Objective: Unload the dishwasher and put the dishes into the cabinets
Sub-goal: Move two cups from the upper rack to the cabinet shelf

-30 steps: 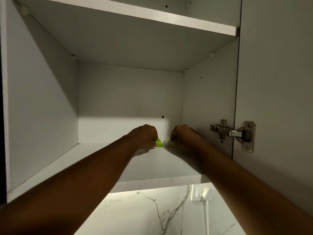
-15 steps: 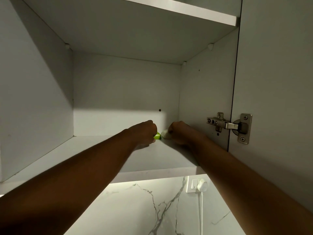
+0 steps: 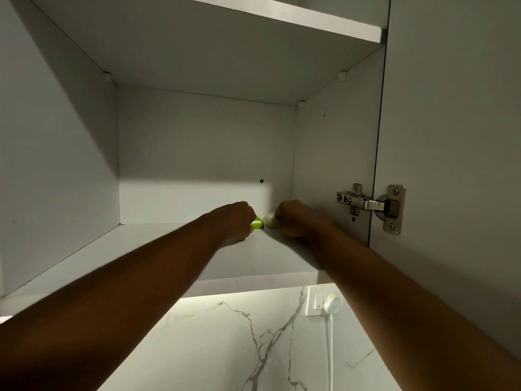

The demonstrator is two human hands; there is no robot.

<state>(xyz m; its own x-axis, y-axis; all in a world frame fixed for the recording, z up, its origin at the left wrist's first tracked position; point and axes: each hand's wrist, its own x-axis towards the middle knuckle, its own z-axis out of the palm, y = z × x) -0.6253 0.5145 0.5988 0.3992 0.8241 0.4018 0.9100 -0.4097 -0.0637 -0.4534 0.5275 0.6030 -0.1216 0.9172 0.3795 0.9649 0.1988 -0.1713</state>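
We reach both arms into the open cabinet (image 3: 64, 165), hands far back on its lower shelf (image 3: 158, 244), toward the right corner. Our left hand (image 3: 235, 218) curls its grip around a bright green item (image 3: 257, 222); our right hand (image 3: 293, 218) clenches a pale white item (image 3: 270, 220). The two items sit just beside each other between our fists, low at the shelf surface; what they are we cannot tell. To the right, a metal hinge (image 3: 369, 206) holds the open door (image 3: 456, 165).
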